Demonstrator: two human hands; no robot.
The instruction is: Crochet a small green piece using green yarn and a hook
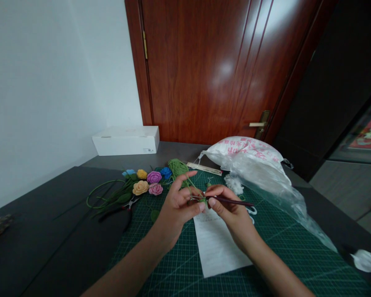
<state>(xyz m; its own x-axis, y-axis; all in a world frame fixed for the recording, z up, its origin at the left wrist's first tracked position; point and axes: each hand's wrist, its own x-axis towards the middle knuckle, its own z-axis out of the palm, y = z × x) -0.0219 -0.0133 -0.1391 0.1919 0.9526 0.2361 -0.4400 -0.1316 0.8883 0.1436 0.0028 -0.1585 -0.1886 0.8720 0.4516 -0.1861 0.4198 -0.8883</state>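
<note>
So the right hand [230,207] pinches the dark-handled hook [235,201] nearly sideways, tip pointing left at the little green yarn bit [202,200] the left hand [177,203] clamps between thumb and fingers.

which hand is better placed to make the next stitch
Probably the right hand: it holds the dark hook, with the front end pointing at the small green piece. The left hand is occupied pinching that piece.
</note>
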